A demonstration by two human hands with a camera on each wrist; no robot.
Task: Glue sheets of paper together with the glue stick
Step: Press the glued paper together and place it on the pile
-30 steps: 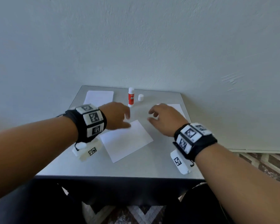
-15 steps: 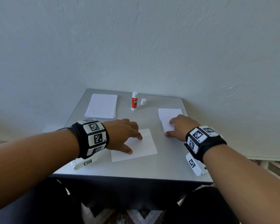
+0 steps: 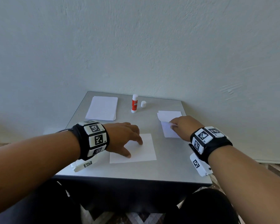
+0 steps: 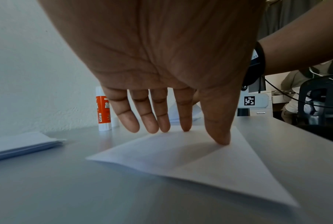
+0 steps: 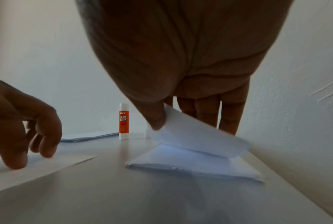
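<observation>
- Centrally, a single white sheet [image 3: 136, 151] lies flat on the grey table [image 3: 168, 167], toward its near edge, a little left of the middle.
- The left hand [image 3: 123, 138] rests on that sheet with fingers spread and nearly straight; the left wrist view shows the thumb tip [image 4: 222, 140] and at least the index fingertip pressing down on the paper, nothing gripped.
- The right hand [image 3: 183, 126] is at the small stack of white sheets [image 3: 168, 115] on the right side of the table, near the wall.
- Its thumb and fingers pinch the top sheet [image 5: 196, 134] of that stack — the near edge is lifted and curled up off the rest, while the far part bends back down to the pile.
- Whether the far edge of that lifted sheet is clear of the stack I cannot tell; it is blurred.
- The glue stick [image 3: 134, 103] stands upright at the back of the table, orange label, uncapped, well apart from both hands.
- Its white cap [image 3: 143, 104] sits just beside it on the right, not touching.
- A second, larger stack of paper [image 3: 102, 108] lies at the back left corner, left of the glue stick.
- Both wrists wear black bands carrying white blocks with black square markers — left wristband [image 3: 94, 138], right wristband [image 3: 207, 138].
- A pale, rough-plastered wall [image 3: 136, 46] rises directly behind the table.
</observation>
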